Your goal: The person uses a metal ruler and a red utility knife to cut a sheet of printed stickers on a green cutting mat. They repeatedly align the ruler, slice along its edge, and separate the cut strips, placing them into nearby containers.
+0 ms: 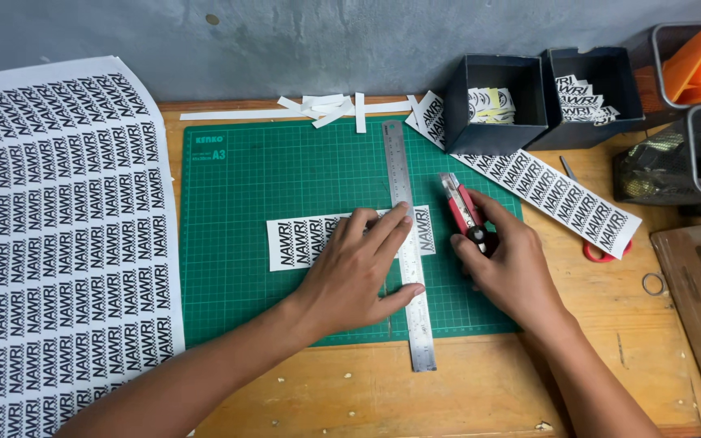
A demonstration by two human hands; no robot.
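Note:
My left hand (360,272) presses flat on a steel ruler (406,243) that lies lengthwise across a green cutting mat (237,178). Under the ruler sits a white strip of printed labels (302,242), crossing it at right angles. My right hand (503,258) grips a red and black utility knife (462,209), its blade end pointing away from me, just to the right of the ruler's edge and close to the strip's right end.
A large printed label sheet (58,235) covers the left side. Paper offcuts (318,107) lie behind the mat. Two dark boxes (498,101) with cut labels stand at back right, beside mesh bins (691,154). A long label strip (561,199) covers red-handled scissors (595,250).

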